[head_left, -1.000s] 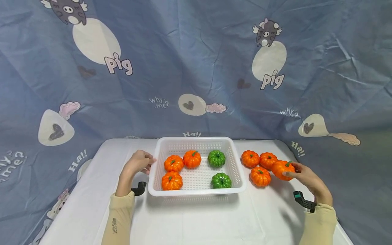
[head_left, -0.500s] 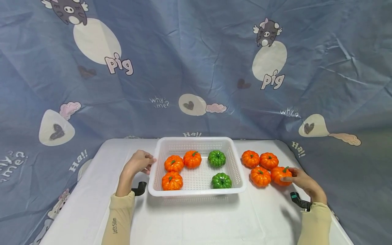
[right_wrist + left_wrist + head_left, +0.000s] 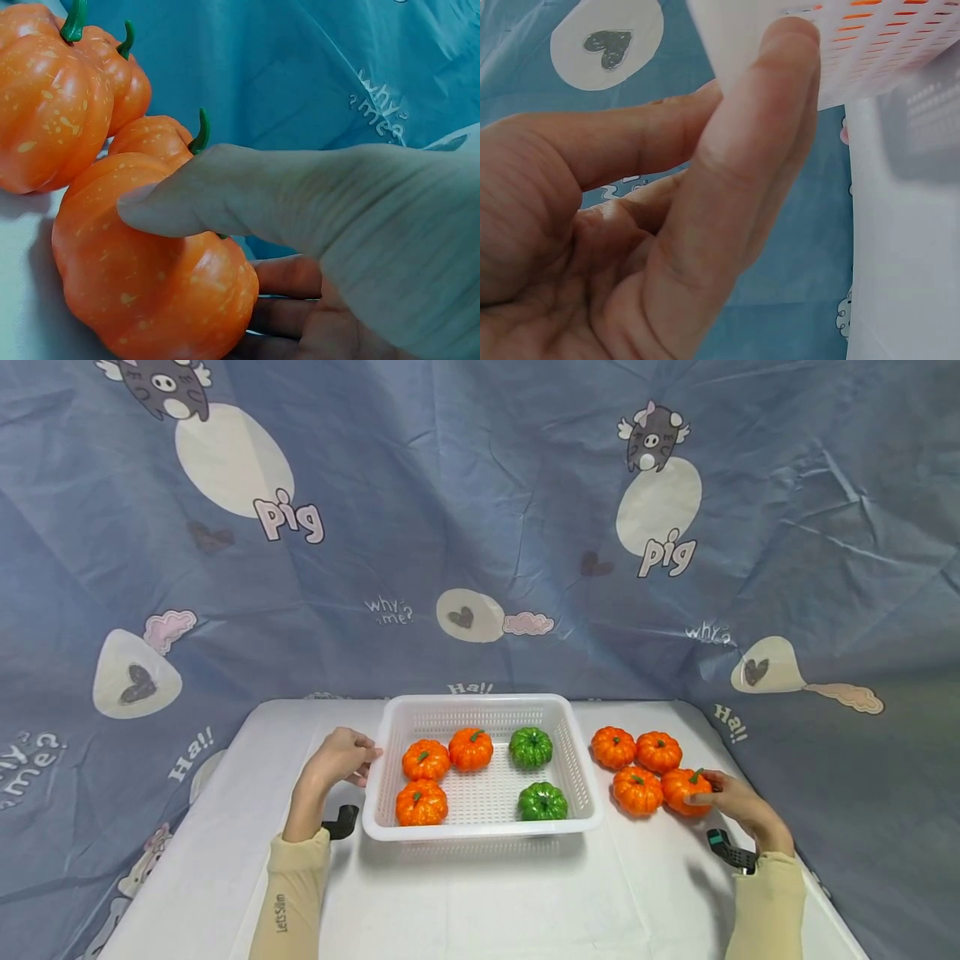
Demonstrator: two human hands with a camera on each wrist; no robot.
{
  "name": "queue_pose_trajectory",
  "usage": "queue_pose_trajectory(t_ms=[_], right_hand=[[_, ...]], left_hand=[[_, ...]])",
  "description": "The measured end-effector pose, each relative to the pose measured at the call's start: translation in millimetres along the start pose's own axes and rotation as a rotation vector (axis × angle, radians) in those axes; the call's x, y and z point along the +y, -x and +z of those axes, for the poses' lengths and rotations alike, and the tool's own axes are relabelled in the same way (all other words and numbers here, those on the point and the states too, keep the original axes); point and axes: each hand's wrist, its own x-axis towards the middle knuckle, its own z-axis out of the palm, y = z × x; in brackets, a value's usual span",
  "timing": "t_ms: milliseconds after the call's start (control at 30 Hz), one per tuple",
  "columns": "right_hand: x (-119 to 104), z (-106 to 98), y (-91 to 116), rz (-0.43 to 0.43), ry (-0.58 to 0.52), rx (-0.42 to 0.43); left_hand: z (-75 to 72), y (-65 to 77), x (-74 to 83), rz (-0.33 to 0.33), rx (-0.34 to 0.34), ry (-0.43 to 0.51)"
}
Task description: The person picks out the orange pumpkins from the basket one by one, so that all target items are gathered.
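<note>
In the head view a white plastic basket holds 3 orange pumpkins and 2 green pumpkins. My left hand pinches the basket's left rim between thumb and fingers, as the left wrist view shows up close. At the right, my right hand grips an orange pumpkin that sits on the table, its thumb across the top and its other fingers along the far side. Beside it several more orange pumpkins form a tight cluster just right of the basket.
A white cloth covers the table. Behind it hangs a blue curtain printed with pigs and hearts. The table's right edge runs close to the right forearm.
My right hand has brought its pumpkin down and left, from above the table to beside the other orange ones. The left hand and the basket have stayed put.
</note>
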Motion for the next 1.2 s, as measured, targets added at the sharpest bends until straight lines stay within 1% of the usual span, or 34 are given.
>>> queue_pose_trajectory(t_ms=[167, 300, 700, 833, 1033, 1200], right_hand=[[-5.5, -1.9, 3.2, 0.007, 0.011, 0.000], [-14.1, -4.0, 8.5, -0.001, 0.041, 0.015], [-54.3, 1.1, 20.4, -0.138, 0.062, 0.117], [-71.3, 7.1, 22.1, -0.184, 0.058, 0.140], [-92.1, 21.6, 20.5, -0.306, 0.031, 0.149], [-106.6, 35.0, 18.1, -0.327, 0.020, 0.140]], left_hand=[[0.0, 0.2, 0.1, 0.000, 0.002, -0.006], [0.1, -0.3, 0.2, -0.001, 0.002, -0.010], [-0.5, -0.2, 1.5, 0.001, -0.003, -0.005], [-0.5, 0.1, 1.1, 0.003, -0.001, -0.006], [-0.3, -0.7, 0.0, -0.007, -0.002, -0.006], [0.3, -1.0, -0.2, -0.021, -0.004, -0.005]])
